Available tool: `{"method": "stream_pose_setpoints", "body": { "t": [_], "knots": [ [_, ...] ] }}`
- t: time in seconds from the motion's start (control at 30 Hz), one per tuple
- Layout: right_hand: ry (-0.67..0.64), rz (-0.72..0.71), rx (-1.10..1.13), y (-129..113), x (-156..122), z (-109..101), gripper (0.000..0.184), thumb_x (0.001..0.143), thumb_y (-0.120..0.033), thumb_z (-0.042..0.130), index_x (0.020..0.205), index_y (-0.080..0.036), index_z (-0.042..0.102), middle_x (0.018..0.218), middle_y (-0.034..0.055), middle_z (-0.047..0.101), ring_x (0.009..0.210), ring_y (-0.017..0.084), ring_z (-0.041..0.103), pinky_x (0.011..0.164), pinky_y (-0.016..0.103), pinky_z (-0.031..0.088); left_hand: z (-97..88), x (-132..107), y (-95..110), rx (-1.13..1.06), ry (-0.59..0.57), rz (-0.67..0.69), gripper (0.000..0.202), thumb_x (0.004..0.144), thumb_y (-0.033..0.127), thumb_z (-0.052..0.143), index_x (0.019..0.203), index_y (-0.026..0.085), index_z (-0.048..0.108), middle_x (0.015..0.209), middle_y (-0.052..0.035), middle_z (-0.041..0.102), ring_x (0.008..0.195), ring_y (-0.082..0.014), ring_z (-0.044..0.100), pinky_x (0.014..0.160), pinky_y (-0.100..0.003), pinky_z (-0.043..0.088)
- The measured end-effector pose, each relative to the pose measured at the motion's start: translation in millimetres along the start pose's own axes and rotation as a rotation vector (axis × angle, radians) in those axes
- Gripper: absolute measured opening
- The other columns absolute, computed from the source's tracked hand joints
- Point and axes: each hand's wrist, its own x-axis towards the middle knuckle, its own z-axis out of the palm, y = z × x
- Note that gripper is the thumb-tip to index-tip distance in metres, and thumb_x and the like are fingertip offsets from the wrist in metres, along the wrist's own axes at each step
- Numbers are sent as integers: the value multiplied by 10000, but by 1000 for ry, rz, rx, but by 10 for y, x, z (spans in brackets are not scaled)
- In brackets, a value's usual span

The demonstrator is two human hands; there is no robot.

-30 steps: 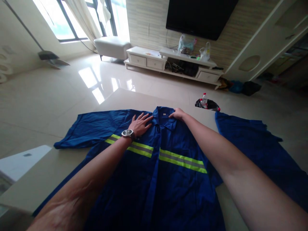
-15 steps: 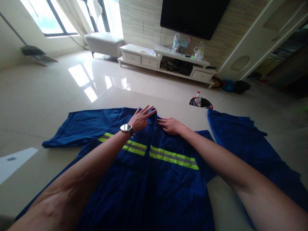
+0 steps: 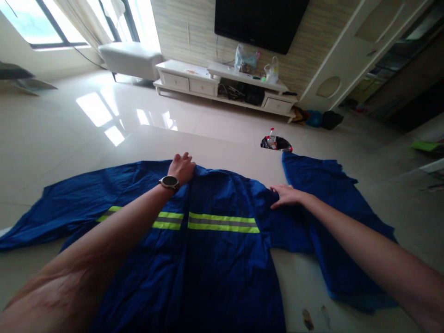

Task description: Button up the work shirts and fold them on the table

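A blue work shirt (image 3: 215, 259) with a yellow and grey reflective stripe lies spread front-up on a pale table (image 3: 215, 150). My left hand (image 3: 182, 167), with a watch on its wrist, rests at the collar with its fingers curled down on the cloth. My right hand (image 3: 286, 195) lies flat and open on the shirt's right shoulder, near the sleeve. A second blue garment (image 3: 333, 208) lies on the table to the right, partly under my right forearm.
A small dark wrapper with a red-capped bottle (image 3: 275, 143) sits at the table's far edge. Beyond the glossy floor stand a white TV cabinet (image 3: 225, 88), a wall-mounted TV (image 3: 260, 21) and a white stool (image 3: 130, 60) by the window.
My right hand slid from the collar out to the right shoulder. My left hand's fingers went from spread to curled at the collar. The view shifted right.
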Motion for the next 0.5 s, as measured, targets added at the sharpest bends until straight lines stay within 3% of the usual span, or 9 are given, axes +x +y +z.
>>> {"method": "stream_pose_setpoints", "body": {
  "t": [0.13, 0.23, 0.37, 0.43, 0.5],
  "knots": [
    [3, 69, 81, -18, 61, 24, 589, 745, -547, 788, 1080, -71, 702, 1195, 117, 578, 1057, 133, 563, 827, 139, 446, 28, -81, -181, 51, -1, -25, 414, 943, 100, 347, 1048, 177, 739, 1145, -177, 666, 1191, -318, 547, 1049, -500, 384],
    [-35, 104, 272, -13, 84, 42, 509, 783, -446, 748, 1139, -83, 722, 1080, 72, 633, 908, 83, 585, 724, 103, 400, 49, -210, -326, -3, 12, -134, 427, 962, 121, 333, 1141, 178, 717, 1171, -182, 640, 1118, -311, 592, 954, -467, 457],
    [-12, 133, 321, 54, 85, 75, 488, 794, -387, 737, 1210, -133, 720, 1067, 32, 652, 894, 66, 593, 698, 84, 375, -78, -273, -471, -144, 50, -410, 383, 923, 120, 410, 1170, 194, 692, 1171, -139, 638, 962, -273, 639, 845, -425, 511],
    [-9, 146, 326, 85, 96, 87, 476, 796, -389, 739, 1193, -127, 722, 1061, 31, 655, 882, 66, 594, 676, 86, 365, -155, -288, -445, -217, 107, -501, 409, 869, 102, 464, 1217, 178, 666, 1159, -122, 652, 928, -252, 646, 860, -406, 530],
    [-11, 156, 334, 105, 116, 98, 466, 803, -395, 732, 1179, -119, 724, 1041, 31, 657, 855, 66, 595, 655, 91, 357, -167, -345, -336, -262, 172, -456, 444, 849, 112, 491, 1260, 153, 655, 1181, -131, 663, 1028, -265, 640, 965, -403, 530]
  ]
}}
